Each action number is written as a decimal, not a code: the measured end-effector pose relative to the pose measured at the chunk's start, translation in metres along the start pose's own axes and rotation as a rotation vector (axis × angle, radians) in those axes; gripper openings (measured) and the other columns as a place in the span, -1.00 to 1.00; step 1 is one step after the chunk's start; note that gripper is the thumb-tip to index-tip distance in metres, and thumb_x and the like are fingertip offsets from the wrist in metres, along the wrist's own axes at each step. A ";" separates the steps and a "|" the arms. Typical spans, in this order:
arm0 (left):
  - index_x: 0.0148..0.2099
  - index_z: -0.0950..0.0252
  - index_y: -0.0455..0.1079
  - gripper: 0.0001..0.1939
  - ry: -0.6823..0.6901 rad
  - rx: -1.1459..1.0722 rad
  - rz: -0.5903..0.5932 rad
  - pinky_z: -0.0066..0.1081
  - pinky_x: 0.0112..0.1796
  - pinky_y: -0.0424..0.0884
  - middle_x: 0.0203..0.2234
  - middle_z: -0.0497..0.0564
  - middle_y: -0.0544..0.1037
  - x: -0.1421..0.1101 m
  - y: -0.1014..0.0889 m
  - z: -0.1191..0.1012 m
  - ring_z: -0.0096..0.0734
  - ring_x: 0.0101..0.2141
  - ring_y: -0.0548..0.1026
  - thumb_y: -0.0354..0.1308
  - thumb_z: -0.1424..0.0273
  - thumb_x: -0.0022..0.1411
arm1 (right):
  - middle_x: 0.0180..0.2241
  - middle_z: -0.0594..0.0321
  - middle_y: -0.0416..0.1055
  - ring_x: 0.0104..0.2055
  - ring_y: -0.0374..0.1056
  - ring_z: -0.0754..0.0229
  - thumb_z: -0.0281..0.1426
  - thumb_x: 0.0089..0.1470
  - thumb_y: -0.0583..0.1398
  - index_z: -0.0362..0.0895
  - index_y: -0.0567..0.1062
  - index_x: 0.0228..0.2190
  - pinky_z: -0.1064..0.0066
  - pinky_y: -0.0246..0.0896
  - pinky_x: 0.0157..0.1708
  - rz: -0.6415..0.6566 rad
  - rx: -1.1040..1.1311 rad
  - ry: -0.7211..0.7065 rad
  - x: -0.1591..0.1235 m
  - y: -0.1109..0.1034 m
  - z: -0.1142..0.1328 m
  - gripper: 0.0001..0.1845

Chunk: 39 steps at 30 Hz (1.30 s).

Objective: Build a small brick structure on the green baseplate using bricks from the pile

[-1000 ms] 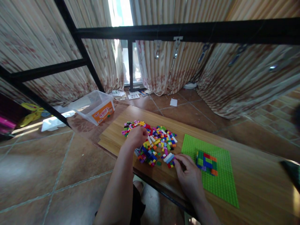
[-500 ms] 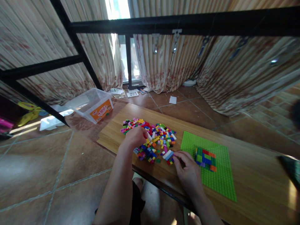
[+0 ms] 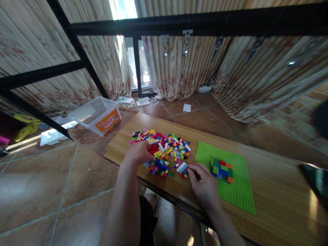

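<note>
Over the left side of a loose pile of toy building bricks point(image 3: 167, 145), my left hand point(image 3: 139, 152) reaches down with its thumb and forefinger apart; I see nothing between them. My right hand point(image 3: 203, 181) rests lower right of the pile, fingers curled and fingertips pinched together. Its fingertips touch the right end of a light blue brick point(image 3: 182, 167), which lies with white, red and blue bricks in a small cluster. What the pinch holds is too small to make out. Right of this hand, a green baseplate point(image 3: 237, 193) carries a square multicoloured brick build point(image 3: 222, 170).
All this lies on a long wooden table point(image 3: 276, 191). A clear plastic box point(image 3: 94, 114) with an orange label stands on the floor beyond its left end. A dark object point(image 3: 314, 181) sits at the right edge. Black metal bars point(image 3: 164, 27) cross in front of the curtains.
My left hand has drawn back slightly left, and more red and white bricks show beside it. My right hand stays by the light blue brick. The whole view has shifted a little.
</note>
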<state>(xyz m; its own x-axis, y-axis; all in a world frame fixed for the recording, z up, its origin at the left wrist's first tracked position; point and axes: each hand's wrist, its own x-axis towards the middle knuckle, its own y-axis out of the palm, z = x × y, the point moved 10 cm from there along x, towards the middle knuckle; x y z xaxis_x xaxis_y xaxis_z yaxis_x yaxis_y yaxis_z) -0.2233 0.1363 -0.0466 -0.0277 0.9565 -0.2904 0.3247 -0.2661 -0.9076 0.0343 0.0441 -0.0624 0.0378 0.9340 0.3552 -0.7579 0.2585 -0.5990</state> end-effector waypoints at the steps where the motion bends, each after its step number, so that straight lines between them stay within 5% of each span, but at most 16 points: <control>1: -0.37 0.25 0.42 -0.66 -0.009 0.008 -0.002 -0.49 -0.50 0.17 -0.51 -0.08 0.54 0.000 0.000 -0.001 -0.34 -0.41 0.49 0.45 0.29 -0.22 | -0.20 0.10 0.51 -0.17 0.46 0.10 -0.31 0.23 0.11 -0.09 0.56 -0.27 0.25 0.39 -0.15 0.000 0.003 0.001 0.000 0.000 0.000 -0.77; 12: -0.24 0.31 0.43 -0.71 0.065 0.001 0.040 -0.44 -0.43 0.29 -0.41 0.04 0.59 0.004 0.008 -0.011 -0.28 -0.37 0.52 0.26 0.53 -0.11 | -0.20 0.11 0.50 -0.17 0.46 0.12 -0.33 0.23 0.12 -0.10 0.55 -0.28 0.31 0.39 -0.18 0.004 0.030 0.003 0.002 -0.001 0.003 -0.79; 18: -0.12 0.30 0.36 -0.65 0.228 -0.454 0.094 -0.44 -0.41 0.40 -0.37 -0.02 0.55 -0.004 -0.001 -0.024 -0.36 -0.39 0.52 0.24 0.38 0.00 | -0.22 0.12 0.50 -0.19 0.46 0.15 -0.36 0.24 0.10 -0.09 0.54 -0.27 0.33 0.40 -0.19 -0.020 0.051 0.022 0.002 -0.005 0.004 -0.80; 22: -0.07 0.30 0.36 -0.61 0.401 -0.751 0.192 -0.41 -0.32 0.45 -0.31 0.01 0.57 -0.012 -0.005 -0.057 -0.37 -0.33 0.53 0.24 0.31 0.03 | -0.20 0.13 0.50 -0.16 0.46 0.16 -0.38 0.25 0.08 -0.08 0.54 -0.23 0.35 0.40 -0.16 -0.069 0.063 0.021 0.001 -0.016 0.008 -0.78; 25: -0.11 0.32 0.43 -0.67 0.442 -0.811 0.139 -0.40 -0.25 0.45 -0.29 0.02 0.58 -0.012 -0.003 -0.083 -0.38 -0.29 0.52 0.25 0.34 0.04 | -0.22 0.14 0.51 -0.19 0.46 0.17 -0.38 0.25 0.08 -0.07 0.54 -0.23 0.35 0.40 -0.18 -0.113 0.072 0.014 -0.001 -0.028 0.012 -0.77; 33: -0.18 0.35 0.50 -0.82 0.619 -0.916 0.306 -0.42 -0.21 0.48 -0.33 0.02 0.62 -0.040 0.068 -0.190 -0.40 -0.29 0.56 0.18 0.52 0.11 | -0.25 0.18 0.51 -0.37 0.40 0.21 -0.25 0.18 0.19 -0.08 0.52 -0.16 0.35 0.38 -0.32 -0.182 0.101 0.104 -0.005 -0.070 -0.008 -0.77; 39: -0.21 0.33 0.48 -0.82 0.615 -0.966 0.317 -0.40 -0.13 0.50 -0.30 0.02 0.63 -0.050 0.099 -0.220 -0.40 -0.26 0.59 0.15 0.60 0.12 | -0.25 0.17 0.53 -0.24 0.44 0.15 -0.28 0.18 0.18 -0.06 0.56 -0.20 0.31 0.37 -0.24 -0.151 0.069 0.125 -0.008 -0.097 -0.033 -0.79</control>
<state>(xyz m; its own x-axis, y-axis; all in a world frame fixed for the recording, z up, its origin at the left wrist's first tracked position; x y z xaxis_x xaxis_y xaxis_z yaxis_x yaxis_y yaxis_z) 0.0182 0.0880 -0.0553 0.5551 0.8314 -0.0272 0.8213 -0.5529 -0.1406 0.1287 0.0195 -0.0306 0.2318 0.9103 0.3429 -0.7799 0.3846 -0.4938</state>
